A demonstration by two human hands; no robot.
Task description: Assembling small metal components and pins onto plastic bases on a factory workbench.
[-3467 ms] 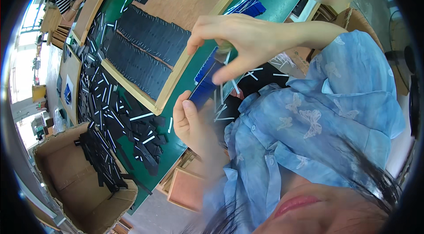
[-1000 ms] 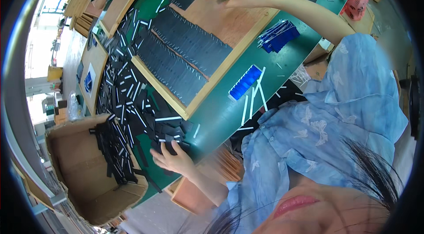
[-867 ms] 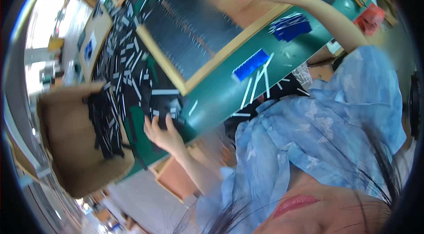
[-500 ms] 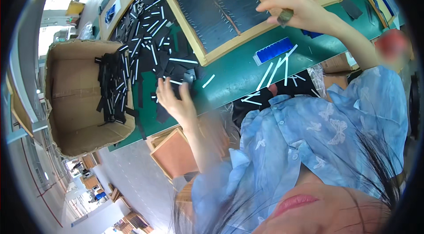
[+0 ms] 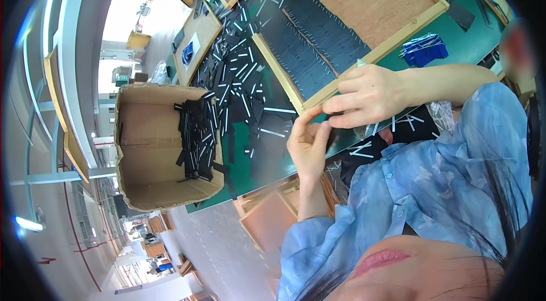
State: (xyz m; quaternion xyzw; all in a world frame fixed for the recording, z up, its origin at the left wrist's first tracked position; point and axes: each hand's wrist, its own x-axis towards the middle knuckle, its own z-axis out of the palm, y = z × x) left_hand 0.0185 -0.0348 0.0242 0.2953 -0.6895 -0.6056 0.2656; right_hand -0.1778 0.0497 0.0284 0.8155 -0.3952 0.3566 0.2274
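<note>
Both hands come together near the centre of the frame, close to the near edge of a green tabletop (image 5: pixel 463 45). The left hand (image 5: pixel 307 147) is turned up, its thumb and index finger drawn narrow, tips close together. The right hand (image 5: pixel 372 93) reaches in from the right with curled fingers, their ends meeting the left fingertips. A small dark piece (image 5: pixel 334 114) shows between the two hands, mostly hidden; which fingers grip it, I cannot tell.

Just beyond the hands, a shallow light-wood frame with a plywood base (image 5: pixel 378 2) runs toward the top of the frame. Inside it lie flat black panels (image 5: pixel 324 45) edged with rows of short pale strips. To its right, a stack of glossy blue pieces with white strips (image 5: pixel 424 52) rests on the tabletop.

Left of the wooden frame, black and white scraps (image 5: pixel 239 73) lie scattered. An open brown cardboard box (image 5: pixel 151 159) stands left of centre, long black strips (image 5: pixel 196 142) heaped along its right side. Thin white strips (image 5: pixel 358 150) lie on dark cloth below the right hand.
</note>
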